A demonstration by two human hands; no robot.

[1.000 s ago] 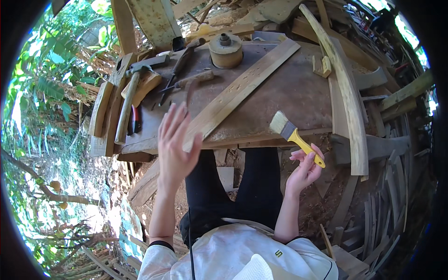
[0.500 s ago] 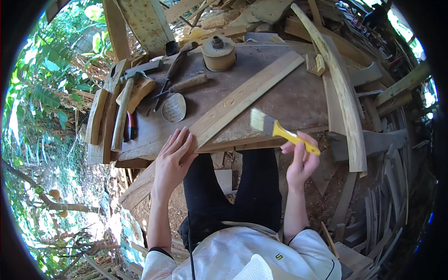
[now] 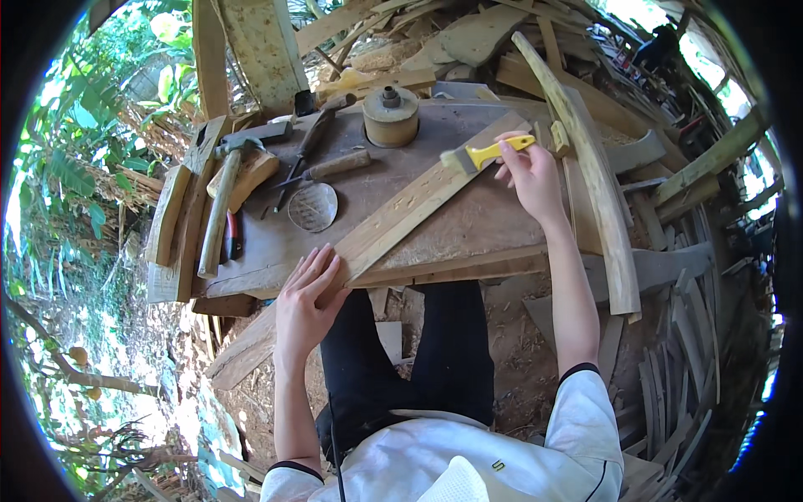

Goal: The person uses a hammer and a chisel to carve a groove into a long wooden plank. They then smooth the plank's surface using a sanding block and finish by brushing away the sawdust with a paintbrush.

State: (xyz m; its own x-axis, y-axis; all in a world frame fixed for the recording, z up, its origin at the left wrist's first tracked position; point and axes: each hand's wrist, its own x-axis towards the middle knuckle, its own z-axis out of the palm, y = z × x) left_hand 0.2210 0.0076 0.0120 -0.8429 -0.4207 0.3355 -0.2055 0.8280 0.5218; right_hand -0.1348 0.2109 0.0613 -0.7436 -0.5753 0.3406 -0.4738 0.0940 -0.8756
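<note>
A long wooden board (image 3: 401,209) lies slantwise over the workbench (image 3: 493,222), its near left end jutting past the bench edge. My left hand (image 3: 309,301) rests on that board near the front edge, fingers stretched out and lying flat. In my right hand (image 3: 529,171) is a paintbrush (image 3: 485,154) with a yellow handle, pinched between thumb and fingers. Its pale bristles point left and are at the board's far part; whether they touch the wood I cannot tell. A round pale disc (image 3: 313,207) lies on the bench beyond my left hand.
Left on the bench are a hammer (image 3: 224,201), a wood-handled tool (image 3: 335,165), a chisel-like tool (image 3: 314,134) and something red-handled (image 3: 231,236). A round wooden block with a metal top (image 3: 391,117) stands at the back. A long curved pole (image 3: 598,184) leans at the right; scrap wood surrounds the bench.
My right hand has reached forward over the bench, carrying the paintbrush from beyond the front edge to the board's far part. My left hand stays on the board.
</note>
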